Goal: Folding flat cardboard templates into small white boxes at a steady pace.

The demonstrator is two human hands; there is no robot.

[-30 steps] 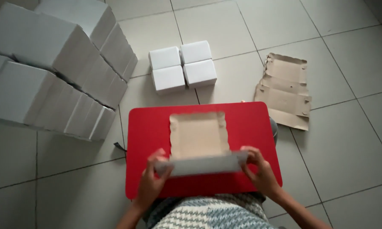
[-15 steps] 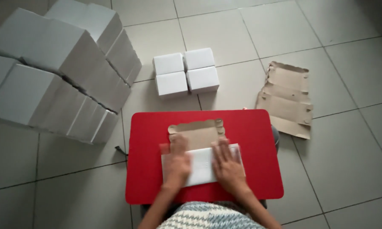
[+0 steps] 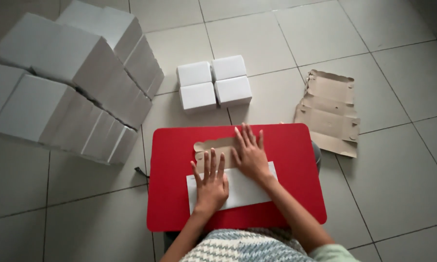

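Cardboard blank (image 3: 238, 187), folded, white flap over brown, hands flat on it

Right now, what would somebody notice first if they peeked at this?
The bright red tray in the middle, where the left hand and right hand press flat on a folded cardboard sheet. Then the big stack of white boxes at the left, with four small white boxes beyond the tray.
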